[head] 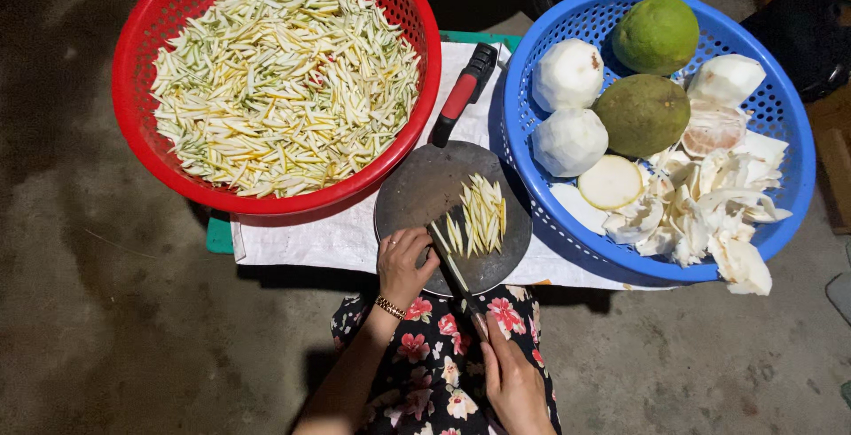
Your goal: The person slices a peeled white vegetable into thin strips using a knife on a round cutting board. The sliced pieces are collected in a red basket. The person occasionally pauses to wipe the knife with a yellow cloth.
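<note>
On round board (417,188), left hand (403,262) curls, seemingly pinning strips (479,215).

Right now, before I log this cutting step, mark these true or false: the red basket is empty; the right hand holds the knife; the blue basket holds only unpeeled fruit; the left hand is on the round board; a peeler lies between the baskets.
1. The red basket is empty. False: it is heaped with thin pale strips.
2. The right hand holds the knife. True.
3. The blue basket holds only unpeeled fruit. False: besides two green fruits, it holds white peeled ones and loose white rind pieces.
4. The left hand is on the round board. True: its fingers rest at the board's near edge beside the cut strips.
5. A peeler lies between the baskets. True: its handle is red and black.
</note>
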`<action>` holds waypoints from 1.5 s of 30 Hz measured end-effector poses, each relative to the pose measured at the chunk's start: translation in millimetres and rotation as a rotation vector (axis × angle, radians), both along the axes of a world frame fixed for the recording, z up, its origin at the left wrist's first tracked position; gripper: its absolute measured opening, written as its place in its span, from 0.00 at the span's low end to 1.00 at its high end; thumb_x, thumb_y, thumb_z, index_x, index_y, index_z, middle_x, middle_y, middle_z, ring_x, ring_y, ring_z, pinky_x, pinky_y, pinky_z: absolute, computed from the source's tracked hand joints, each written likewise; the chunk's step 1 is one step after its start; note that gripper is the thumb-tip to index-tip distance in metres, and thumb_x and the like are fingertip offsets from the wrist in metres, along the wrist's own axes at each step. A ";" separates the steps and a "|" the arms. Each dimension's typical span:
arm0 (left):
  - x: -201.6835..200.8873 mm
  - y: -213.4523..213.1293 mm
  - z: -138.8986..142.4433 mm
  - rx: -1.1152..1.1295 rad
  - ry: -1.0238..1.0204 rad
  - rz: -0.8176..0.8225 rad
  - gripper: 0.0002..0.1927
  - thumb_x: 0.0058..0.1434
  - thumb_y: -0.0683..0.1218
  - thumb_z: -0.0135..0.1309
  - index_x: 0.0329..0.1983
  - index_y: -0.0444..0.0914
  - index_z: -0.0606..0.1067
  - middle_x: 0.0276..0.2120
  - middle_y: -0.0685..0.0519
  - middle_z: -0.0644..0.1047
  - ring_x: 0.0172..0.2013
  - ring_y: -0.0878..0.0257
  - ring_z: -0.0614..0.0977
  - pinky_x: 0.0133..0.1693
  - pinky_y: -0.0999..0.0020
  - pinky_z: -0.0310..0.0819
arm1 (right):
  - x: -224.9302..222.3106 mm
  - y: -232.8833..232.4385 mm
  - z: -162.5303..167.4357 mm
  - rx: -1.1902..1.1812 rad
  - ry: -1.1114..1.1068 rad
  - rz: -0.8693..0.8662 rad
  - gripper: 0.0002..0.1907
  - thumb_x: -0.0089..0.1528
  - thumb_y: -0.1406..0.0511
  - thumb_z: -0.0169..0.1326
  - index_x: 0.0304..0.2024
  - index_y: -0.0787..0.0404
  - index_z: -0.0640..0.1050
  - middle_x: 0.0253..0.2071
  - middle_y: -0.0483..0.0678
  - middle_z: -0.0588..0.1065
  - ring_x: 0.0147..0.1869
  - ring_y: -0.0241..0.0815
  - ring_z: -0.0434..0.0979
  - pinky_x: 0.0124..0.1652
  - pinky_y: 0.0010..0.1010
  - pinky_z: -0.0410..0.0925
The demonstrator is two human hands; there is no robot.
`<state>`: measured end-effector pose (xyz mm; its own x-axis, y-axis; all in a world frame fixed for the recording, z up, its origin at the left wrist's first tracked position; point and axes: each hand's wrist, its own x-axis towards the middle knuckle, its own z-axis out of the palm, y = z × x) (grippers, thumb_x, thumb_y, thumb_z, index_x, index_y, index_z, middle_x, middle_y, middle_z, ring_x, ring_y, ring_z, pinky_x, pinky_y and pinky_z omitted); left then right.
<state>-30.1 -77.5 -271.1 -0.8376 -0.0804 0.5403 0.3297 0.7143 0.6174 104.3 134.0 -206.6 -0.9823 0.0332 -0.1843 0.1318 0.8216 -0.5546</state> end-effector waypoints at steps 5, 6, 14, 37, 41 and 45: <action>-3.9 0.5 -2.4 0.012 -0.019 -0.001 0.07 0.55 0.44 0.61 0.37 0.40 0.79 0.43 0.56 0.80 0.48 0.57 0.79 0.51 0.59 0.69 | -20.6 -10.4 -6.4 -0.002 0.110 0.063 0.25 0.65 0.61 0.51 0.66 0.49 0.70 0.37 0.57 0.79 0.37 0.61 0.81 0.34 0.47 0.72; -4.4 1.6 -2.9 0.014 -0.014 0.004 0.07 0.55 0.44 0.61 0.36 0.40 0.79 0.43 0.56 0.80 0.48 0.57 0.79 0.51 0.59 0.69 | -33.0 -15.0 -11.4 -0.024 0.137 0.078 0.24 0.65 0.62 0.50 0.66 0.49 0.71 0.38 0.58 0.79 0.37 0.61 0.81 0.34 0.47 0.71; -2.8 2.5 3.4 0.016 0.002 0.028 0.06 0.55 0.44 0.61 0.36 0.42 0.80 0.42 0.57 0.80 0.46 0.59 0.79 0.50 0.61 0.69 | -67.8 -15.2 -20.8 -0.393 0.137 0.107 0.22 0.70 0.63 0.48 0.66 0.60 0.71 0.54 0.61 0.80 0.52 0.61 0.80 0.47 0.41 0.73; -0.1 3.2 2.6 0.019 -0.012 0.022 0.07 0.55 0.46 0.61 0.37 0.41 0.80 0.43 0.57 0.80 0.47 0.59 0.79 0.50 0.60 0.69 | -66.2 -25.3 -25.0 -0.213 0.276 0.147 0.23 0.68 0.62 0.49 0.65 0.59 0.72 0.41 0.63 0.79 0.43 0.62 0.82 0.40 0.43 0.73; 0.3 1.5 6.7 0.005 -0.026 0.031 0.06 0.56 0.45 0.60 0.36 0.42 0.79 0.42 0.58 0.80 0.46 0.60 0.80 0.50 0.61 0.69 | -71.0 -9.5 -15.8 -0.460 0.128 0.128 0.21 0.73 0.63 0.47 0.67 0.62 0.72 0.51 0.66 0.79 0.54 0.63 0.80 0.49 0.44 0.71; -0.7 2.5 2.9 0.007 -0.035 0.032 0.06 0.56 0.45 0.60 0.37 0.41 0.79 0.43 0.57 0.81 0.46 0.60 0.80 0.50 0.61 0.69 | -45.0 -3.0 -3.5 -0.412 0.011 0.032 0.23 0.70 0.62 0.46 0.67 0.60 0.71 0.51 0.63 0.80 0.53 0.58 0.81 0.49 0.40 0.72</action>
<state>-30.8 -75.0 -268.3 -0.8532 -0.1112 0.5097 0.2845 0.7197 0.6333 59.3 131.1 -210.1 -0.9836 -0.0721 -0.1655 0.1021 0.5341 -0.8392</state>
